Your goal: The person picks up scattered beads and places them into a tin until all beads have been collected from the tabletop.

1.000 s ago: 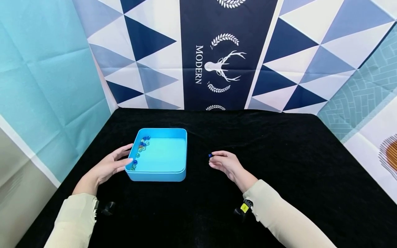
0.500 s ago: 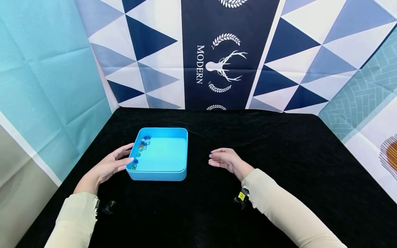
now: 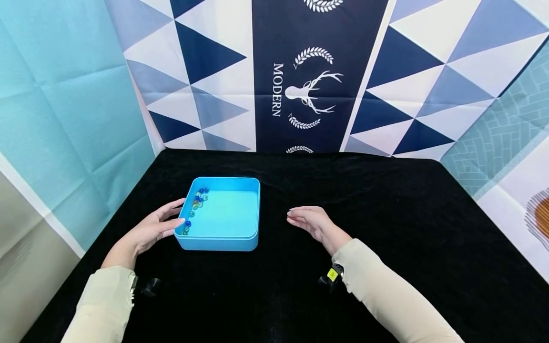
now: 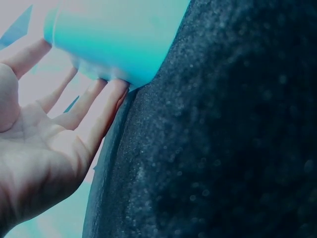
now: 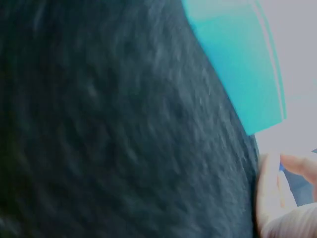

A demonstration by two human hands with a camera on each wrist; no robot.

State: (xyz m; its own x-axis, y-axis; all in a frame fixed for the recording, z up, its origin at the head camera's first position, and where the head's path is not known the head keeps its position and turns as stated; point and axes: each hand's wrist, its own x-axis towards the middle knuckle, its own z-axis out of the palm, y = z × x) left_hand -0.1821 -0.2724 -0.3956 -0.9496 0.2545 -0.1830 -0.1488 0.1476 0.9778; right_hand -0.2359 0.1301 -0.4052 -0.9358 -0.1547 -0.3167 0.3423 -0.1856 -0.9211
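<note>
A light blue, square-cornered plastic box [image 3: 223, 244] with rounded edges sits left of centre on the black cloth. Several glass marbles [image 3: 200, 199], dark blue and clear with coloured swirls, lie inside along its left wall. My left hand [image 3: 151, 228] rests against that wall with fairly straight fingers; the left wrist view has its fingertips [image 4: 117, 85] on the outside and the thumb up at the rim. To the right of the box, my right hand [image 3: 313, 221] pinches a blue marble [image 5: 282, 167], of which only a sliver shows between thumb and fingers.
Black cloth [image 3: 274, 295] covers the table, whose far edge meets a patterned backdrop [image 3: 214, 57] with triangles and a deer head. Light blue fabric [image 3: 68, 95] hangs at the left side. A small camera [image 3: 150, 287] is strapped to the left wrist.
My right hand has turned and shifted slightly up and left, and its marble has gone out of sight behind the fingers in the head view. The left hand and box stay put.
</note>
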